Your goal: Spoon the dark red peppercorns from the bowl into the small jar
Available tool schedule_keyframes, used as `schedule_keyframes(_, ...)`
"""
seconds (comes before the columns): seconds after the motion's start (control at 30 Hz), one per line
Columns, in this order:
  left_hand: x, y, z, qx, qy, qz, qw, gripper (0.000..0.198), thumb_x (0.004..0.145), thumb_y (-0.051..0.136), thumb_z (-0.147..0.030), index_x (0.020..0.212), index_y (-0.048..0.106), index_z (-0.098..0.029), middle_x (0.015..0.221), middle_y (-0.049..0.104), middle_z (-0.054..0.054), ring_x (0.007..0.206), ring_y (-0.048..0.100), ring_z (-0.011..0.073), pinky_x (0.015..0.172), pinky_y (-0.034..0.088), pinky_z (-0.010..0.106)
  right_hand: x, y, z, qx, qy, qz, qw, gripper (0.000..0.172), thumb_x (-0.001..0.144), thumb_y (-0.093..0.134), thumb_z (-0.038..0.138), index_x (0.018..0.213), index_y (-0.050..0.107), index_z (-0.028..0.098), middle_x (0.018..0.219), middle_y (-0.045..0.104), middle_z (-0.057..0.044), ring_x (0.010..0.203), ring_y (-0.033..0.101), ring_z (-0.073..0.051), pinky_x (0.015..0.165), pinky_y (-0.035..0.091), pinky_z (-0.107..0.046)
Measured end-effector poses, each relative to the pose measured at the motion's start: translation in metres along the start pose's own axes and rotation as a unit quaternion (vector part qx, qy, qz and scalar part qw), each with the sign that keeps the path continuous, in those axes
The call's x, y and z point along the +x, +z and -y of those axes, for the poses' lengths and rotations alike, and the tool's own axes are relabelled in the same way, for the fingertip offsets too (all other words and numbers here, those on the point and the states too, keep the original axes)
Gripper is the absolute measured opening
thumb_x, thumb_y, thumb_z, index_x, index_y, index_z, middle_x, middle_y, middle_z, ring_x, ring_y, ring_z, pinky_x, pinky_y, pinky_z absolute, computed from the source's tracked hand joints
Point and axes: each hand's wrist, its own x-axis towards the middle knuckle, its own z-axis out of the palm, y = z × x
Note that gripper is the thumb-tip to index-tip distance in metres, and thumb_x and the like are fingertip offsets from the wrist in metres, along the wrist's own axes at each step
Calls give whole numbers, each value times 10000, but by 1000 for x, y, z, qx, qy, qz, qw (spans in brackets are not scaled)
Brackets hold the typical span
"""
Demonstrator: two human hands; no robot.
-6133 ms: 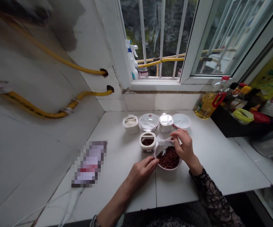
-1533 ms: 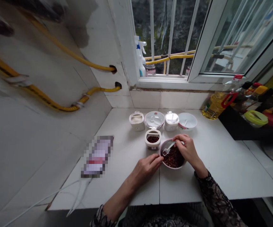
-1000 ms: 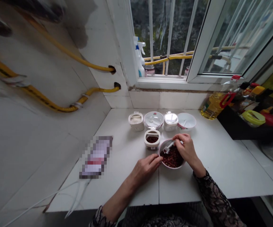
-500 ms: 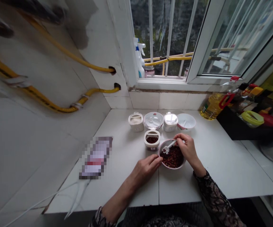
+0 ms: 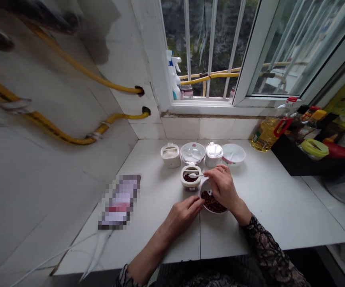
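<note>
My right hand (image 5: 222,184) pinches the handle of a small white spoon (image 5: 194,175). The spoon's head is over the mouth of a small seasoning jar (image 5: 191,184), which has its clear lid up and dark red, dried spice inside. My left hand (image 5: 186,211) grips the left rim of a bowl (image 5: 200,195) holding the same dark red pieces, perhaps Sichuan peppercorns. The right hand hides part of that bowl. Behind the jar stand a jar of pale powder (image 5: 170,155), a clear-topped bowl (image 5: 193,153), another white jar (image 5: 214,154) and a white bowl (image 5: 234,154).
An oil bottle (image 5: 268,129) with a red handle stands at the back right, beside a black rack (image 5: 289,155) crowded with condiment bottles. To the left lies a pixelated flat object (image 5: 120,203) near white cables (image 5: 93,255). A window (image 5: 208,52) is behind the counter.
My right hand has carried the spoon up and left, from inside the bowl to over the open jar. The left hand stays at the bowl's rim. The view has shifted slightly.
</note>
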Motion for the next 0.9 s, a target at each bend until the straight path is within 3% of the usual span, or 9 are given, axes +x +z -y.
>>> schedule_keyframes(0.17, -2, 0, 0, -8, -4, 6, 1000, 175, 999, 436, -190, 1102, 574, -162, 944, 671, 66, 774, 683, 126, 659, 551, 187, -7, -17, -15, -45, 63, -113, 991, 197, 858, 439, 154, 835, 618, 234, 698, 667, -18, 779, 612, -217, 894, 428, -415)
schedule_keyframes(0.23, -2, 0, 1, -10, -4, 7, 1000, 181, 998, 435, -187, 1118, 569, -163, 958, 671, 68, 789, 684, 125, 673, 551, 186, -10, -20, -21, -76, 64, -85, 991, 194, 841, 438, 148, 778, 601, 232, 706, 677, -15, 737, 608, -206, 886, 420, -407)
schedule_keyframes(0.33, -2, 0, 1, -11, -2, 6, 1000, 184, 1004, 425, -195, 1123, 563, -165, 957, 673, 67, 787, 685, 127, 662, 552, 189, -13, -17, -26, -108, 47, 4, 993, 187, 820, 446, 129, 759, 602, 213, 715, 693, -18, 683, 603, -188, 931, 378, -424)
schedule_keyframes(0.47, -2, -1, 1, -6, 1, -2, 1000, 187, 1006, 415, -195, 1108, 569, -164, 945, 674, 70, 784, 688, 126, 656, 551, 184, -14, -9, -24, -84, 55, 84, 991, 208, 804, 445, 101, 782, 622, 207, 723, 705, -14, 685, 608, -174, 966, 348, -429)
schedule_keyframes(0.7, -6, 2, 3, -13, -5, 6, 1000, 181, 989, 454, -183, 1127, 570, -166, 971, 673, 72, 811, 690, 129, 682, 560, 192, -13, -12, -26, 13, 160, 28, 987, 216, 789, 443, 146, 726, 632, 231, 653, 693, 0, 789, 625, -204, 879, 421, -372)
schedule_keyframes(0.9, -3, 1, 2, -9, -6, 3, 1000, 175, 983, 460, -184, 1115, 572, -168, 948, 676, 70, 786, 691, 126, 687, 562, 187, -13, -14, -27, 24, 204, -8, 979, 203, 753, 452, 173, 681, 631, 235, 543, 646, 18, 696, 612, -203, 822, 441, -344)
